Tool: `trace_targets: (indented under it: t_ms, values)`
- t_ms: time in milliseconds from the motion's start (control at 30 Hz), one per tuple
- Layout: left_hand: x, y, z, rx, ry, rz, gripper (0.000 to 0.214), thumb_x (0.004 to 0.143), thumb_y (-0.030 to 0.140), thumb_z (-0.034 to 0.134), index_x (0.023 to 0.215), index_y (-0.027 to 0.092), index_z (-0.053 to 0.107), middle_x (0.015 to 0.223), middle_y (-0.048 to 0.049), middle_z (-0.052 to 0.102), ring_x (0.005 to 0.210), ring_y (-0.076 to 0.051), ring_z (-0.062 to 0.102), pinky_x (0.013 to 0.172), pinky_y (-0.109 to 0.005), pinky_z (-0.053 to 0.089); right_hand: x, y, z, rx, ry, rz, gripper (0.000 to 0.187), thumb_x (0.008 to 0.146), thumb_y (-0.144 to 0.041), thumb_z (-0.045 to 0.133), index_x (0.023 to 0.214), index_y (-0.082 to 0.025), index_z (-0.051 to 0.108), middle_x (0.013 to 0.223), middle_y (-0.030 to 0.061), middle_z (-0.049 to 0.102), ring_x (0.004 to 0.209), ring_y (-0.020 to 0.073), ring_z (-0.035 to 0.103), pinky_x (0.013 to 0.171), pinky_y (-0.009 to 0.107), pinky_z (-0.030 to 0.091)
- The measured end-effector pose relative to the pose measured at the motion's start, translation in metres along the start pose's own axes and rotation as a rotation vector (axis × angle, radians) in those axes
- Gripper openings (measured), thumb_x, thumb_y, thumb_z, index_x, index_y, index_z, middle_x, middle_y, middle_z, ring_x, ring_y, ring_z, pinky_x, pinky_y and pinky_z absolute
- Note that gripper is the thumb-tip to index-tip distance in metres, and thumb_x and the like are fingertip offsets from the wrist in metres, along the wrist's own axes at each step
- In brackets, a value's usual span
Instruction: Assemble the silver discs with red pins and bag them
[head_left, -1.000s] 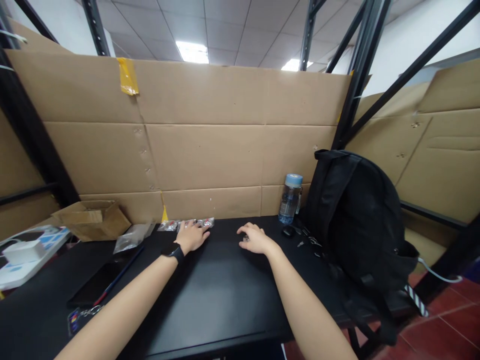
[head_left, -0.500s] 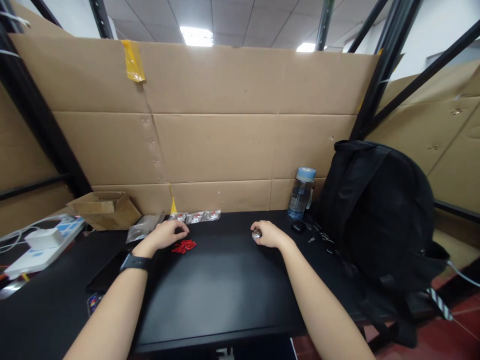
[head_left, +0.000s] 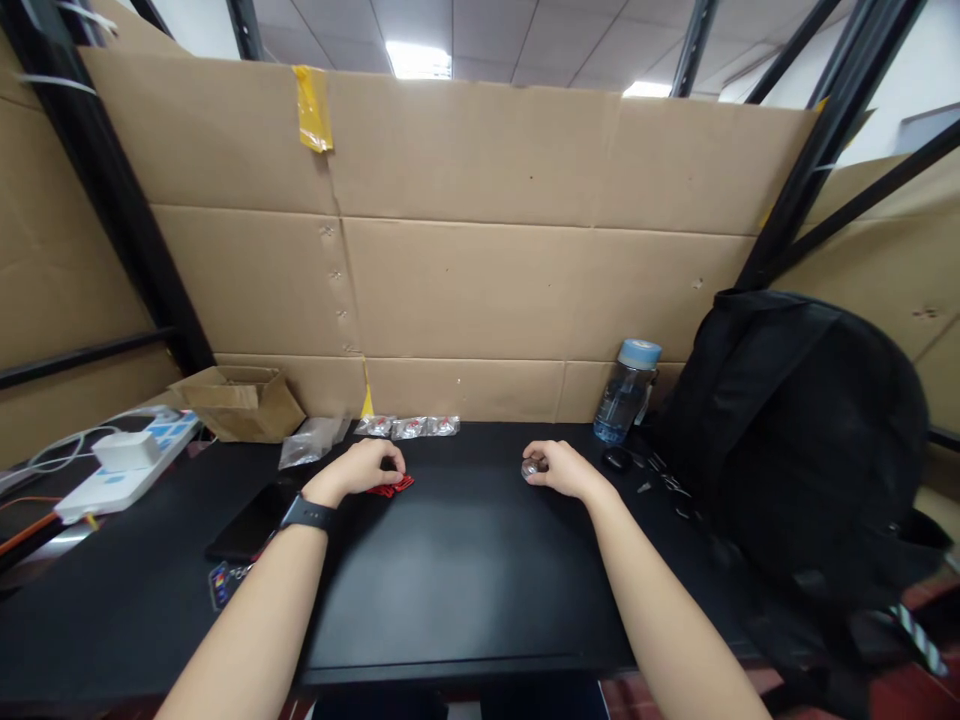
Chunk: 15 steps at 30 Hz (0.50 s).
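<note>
Red pieces (head_left: 403, 484) lie beneath my curled left hand (head_left: 366, 468), grip indeterminable, while my right hand (head_left: 564, 469) holds a small shiny object (head_left: 529, 468).

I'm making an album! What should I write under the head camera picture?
Left hand at the red pieces, right hand holding something small and shiny, above a black table.

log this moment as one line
left hand: at red pieces | right hand: holding shiny round object | silvery packets: by cardboard wall
</note>
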<state>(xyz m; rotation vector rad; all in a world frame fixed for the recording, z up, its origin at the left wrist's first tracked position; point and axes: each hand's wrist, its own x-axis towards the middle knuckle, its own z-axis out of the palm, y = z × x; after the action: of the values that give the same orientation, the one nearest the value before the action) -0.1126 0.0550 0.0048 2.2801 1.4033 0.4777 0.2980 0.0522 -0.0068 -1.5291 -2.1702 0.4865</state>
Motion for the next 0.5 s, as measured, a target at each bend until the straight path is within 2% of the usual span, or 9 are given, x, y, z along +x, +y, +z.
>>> trace_targets:
  t_ms: [167,267,367,500]
  values:
    - [0.002,0.011,0.004,0.063,0.049,-0.01,0.015,0.071,0.039,0.067,0.071,0.026,0.075,0.084,-0.0029,0.076,0.088,-0.024,0.068,0.089,-0.03,0.048,0.0,-0.003,-0.005,0.069,0.007,-0.041,0.029,0.07,-0.019,0.079,0.099,-0.021,0.074,0.089,0.0037,0.077,0.083,0.0183,0.071,0.077,0.026,0.049]
    - [0.002,0.012,0.003,0.112,0.052,0.01,0.016,0.075,0.037,0.062,0.075,0.025,0.074,0.085,-0.0034,0.075,0.087,-0.024,0.067,0.088,-0.03,0.048,-0.001,-0.01,-0.008,0.136,0.024,-0.084,0.031,0.07,-0.021,0.079,0.1,-0.021,0.073,0.09,0.003,0.077,0.084,0.0177,0.07,0.079,0.026,0.05]
    - [0.0,0.014,0.0,0.157,0.073,0.064,0.017,0.081,0.034,0.057,0.079,0.024,0.072,0.088,-0.004,0.075,0.087,-0.023,0.067,0.086,-0.03,0.047,-0.002,-0.019,-0.007,0.195,0.034,-0.12,0.036,0.069,-0.024,0.081,0.103,-0.021,0.072,0.098,0.0035,0.078,0.084,0.0173,0.07,0.08,0.027,0.051]
    - [-0.002,0.03,-0.003,0.113,0.164,0.148,0.022,0.09,0.038,0.052,0.087,0.023,0.068,0.091,-0.0041,0.073,0.087,-0.022,0.066,0.085,-0.029,0.047,-0.003,-0.033,-0.002,0.25,0.046,-0.187,0.041,0.069,-0.025,0.081,0.109,-0.023,0.072,0.104,0.0033,0.077,0.085,0.0168,0.068,0.08,0.028,0.051]
